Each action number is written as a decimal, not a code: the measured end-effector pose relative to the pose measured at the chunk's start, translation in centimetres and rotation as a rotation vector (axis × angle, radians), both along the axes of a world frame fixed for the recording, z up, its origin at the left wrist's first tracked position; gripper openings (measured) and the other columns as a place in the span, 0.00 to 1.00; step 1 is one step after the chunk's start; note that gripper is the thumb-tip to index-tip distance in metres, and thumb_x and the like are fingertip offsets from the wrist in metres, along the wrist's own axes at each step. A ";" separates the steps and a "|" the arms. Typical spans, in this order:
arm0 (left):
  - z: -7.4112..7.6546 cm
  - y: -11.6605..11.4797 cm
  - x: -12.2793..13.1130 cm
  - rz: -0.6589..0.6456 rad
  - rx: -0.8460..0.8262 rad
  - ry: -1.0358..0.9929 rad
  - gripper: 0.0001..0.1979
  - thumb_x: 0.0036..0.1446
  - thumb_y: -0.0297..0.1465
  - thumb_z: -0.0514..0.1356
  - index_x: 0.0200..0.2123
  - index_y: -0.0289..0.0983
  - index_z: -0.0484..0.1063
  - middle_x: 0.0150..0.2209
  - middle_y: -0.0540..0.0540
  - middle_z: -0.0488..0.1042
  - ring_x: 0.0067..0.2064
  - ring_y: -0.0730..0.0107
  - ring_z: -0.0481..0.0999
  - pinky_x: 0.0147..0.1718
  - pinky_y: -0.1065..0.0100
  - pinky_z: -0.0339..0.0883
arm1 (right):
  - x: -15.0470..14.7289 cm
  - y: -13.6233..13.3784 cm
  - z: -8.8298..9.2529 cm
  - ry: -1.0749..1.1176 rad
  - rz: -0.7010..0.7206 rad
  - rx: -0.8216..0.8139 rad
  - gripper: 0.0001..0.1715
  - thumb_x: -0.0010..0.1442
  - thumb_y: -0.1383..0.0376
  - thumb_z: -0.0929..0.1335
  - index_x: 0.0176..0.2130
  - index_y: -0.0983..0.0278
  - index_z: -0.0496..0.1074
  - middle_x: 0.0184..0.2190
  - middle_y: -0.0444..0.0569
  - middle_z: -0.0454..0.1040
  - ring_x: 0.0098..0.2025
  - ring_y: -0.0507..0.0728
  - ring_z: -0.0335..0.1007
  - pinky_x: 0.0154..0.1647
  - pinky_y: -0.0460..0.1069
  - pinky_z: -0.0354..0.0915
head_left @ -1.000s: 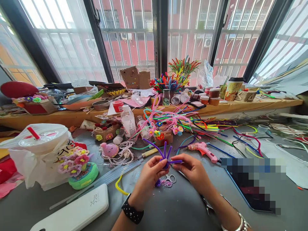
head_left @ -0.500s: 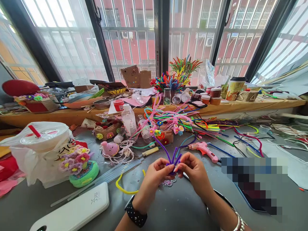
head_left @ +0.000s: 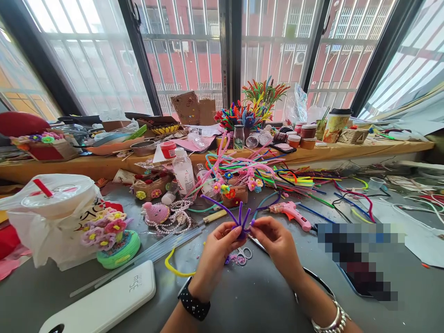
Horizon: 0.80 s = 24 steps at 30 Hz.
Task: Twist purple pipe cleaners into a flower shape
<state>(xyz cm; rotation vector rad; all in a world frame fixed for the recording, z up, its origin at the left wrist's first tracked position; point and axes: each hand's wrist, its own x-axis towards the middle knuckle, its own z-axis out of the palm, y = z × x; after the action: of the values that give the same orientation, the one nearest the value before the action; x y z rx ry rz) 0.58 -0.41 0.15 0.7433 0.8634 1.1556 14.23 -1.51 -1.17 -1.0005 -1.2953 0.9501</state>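
Purple pipe cleaners [head_left: 240, 215], bunched at their lower ends and fanning upward, are pinched in my left hand [head_left: 222, 245], which wears a dotted black band at the wrist. My right hand [head_left: 274, 238] closes thumb and fingers on a short purple pipe cleaner end just to the right of the bunch. Below the hands lie small scissors [head_left: 245, 254], partly hidden, beside pinkish-purple clippings [head_left: 237, 260]. A yellow pipe cleaner [head_left: 175, 269] curves on the table left of my left hand.
A pink glue gun [head_left: 292, 213] lies behind my right hand. At left stand a bagged drink cup [head_left: 55, 203], a green-based flower ornament [head_left: 118, 249] and a white power bank [head_left: 104, 300]. Loose coloured pipe cleaners [head_left: 294, 182] pile up behind. A blurred phone [head_left: 357, 282] lies right.
My hands have drawn slightly apart, and the purple stems have fanned out more, tilting left. The scissors below show more plainly. The whole view has shifted a little.
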 end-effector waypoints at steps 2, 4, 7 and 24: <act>0.0 0.0 0.0 0.001 -0.004 -0.009 0.09 0.37 0.27 0.64 0.26 0.31 0.71 0.25 0.47 0.73 0.27 0.74 0.72 0.31 0.71 0.68 | 0.0 0.0 0.0 -0.018 -0.017 0.009 0.06 0.49 0.63 0.66 0.30 0.64 0.66 0.25 0.44 0.70 0.29 0.52 0.68 0.33 0.47 0.65; -0.1 -0.1 -0.1 -0.003 0.007 -0.005 0.08 0.38 0.27 0.64 0.26 0.31 0.71 0.26 0.46 0.73 0.28 0.74 0.72 0.31 0.71 0.68 | 0.1 0.0 0.0 -0.066 -0.037 0.032 0.05 0.49 0.64 0.65 0.29 0.64 0.66 0.25 0.45 0.70 0.29 0.52 0.68 0.32 0.47 0.65; -0.1 -0.1 -0.1 -0.011 0.025 0.011 0.08 0.38 0.27 0.64 0.26 0.31 0.72 0.27 0.46 0.73 0.28 0.73 0.72 0.31 0.72 0.68 | 0.2 -0.1 0.3 -0.183 -0.055 0.099 0.04 0.50 0.66 0.64 0.29 0.64 0.67 0.27 0.46 0.71 0.29 0.52 0.67 0.32 0.46 0.64; -0.9 0.1 -0.1 -0.006 0.095 0.091 0.08 0.40 0.30 0.63 0.25 0.32 0.71 0.25 0.49 0.71 0.27 0.75 0.70 0.29 0.73 0.67 | 0.8 0.1 -0.7 -0.798 -0.178 0.663 0.11 0.52 0.73 0.62 0.36 0.65 0.68 0.28 0.51 0.69 0.32 0.54 0.65 0.32 0.48 0.64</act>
<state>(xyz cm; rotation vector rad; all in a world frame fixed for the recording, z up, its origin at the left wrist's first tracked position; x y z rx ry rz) 0.44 -0.27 -0.74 0.8821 0.8859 1.1708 14.99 -1.38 -1.87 -0.9533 -1.9534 -0.0903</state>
